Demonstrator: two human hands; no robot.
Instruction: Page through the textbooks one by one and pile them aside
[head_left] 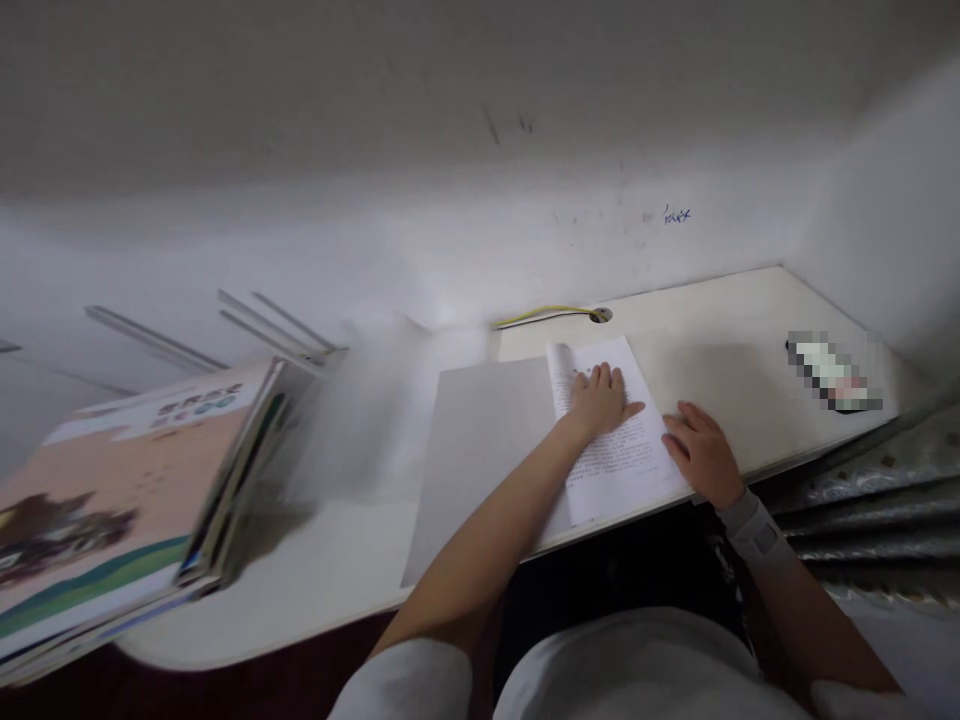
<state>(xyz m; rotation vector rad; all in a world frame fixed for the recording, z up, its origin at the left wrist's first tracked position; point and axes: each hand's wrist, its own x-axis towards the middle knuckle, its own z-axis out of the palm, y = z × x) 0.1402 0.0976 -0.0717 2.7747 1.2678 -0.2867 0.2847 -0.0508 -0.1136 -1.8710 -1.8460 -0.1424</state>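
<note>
Left hand (602,398): released, palm flat on thin, white-paper, grey-covered booklet (611,475), centre-right of frame | Right hand (703,455): released, fingers loosely curved at booklet's right edge | Support: smooth white desktop (709,350), corner rounded lower left

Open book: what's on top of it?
The left hand rests on the printed page; its forearm crosses the grey left side. Print beneath the hand is covered and can't be read.
</note>
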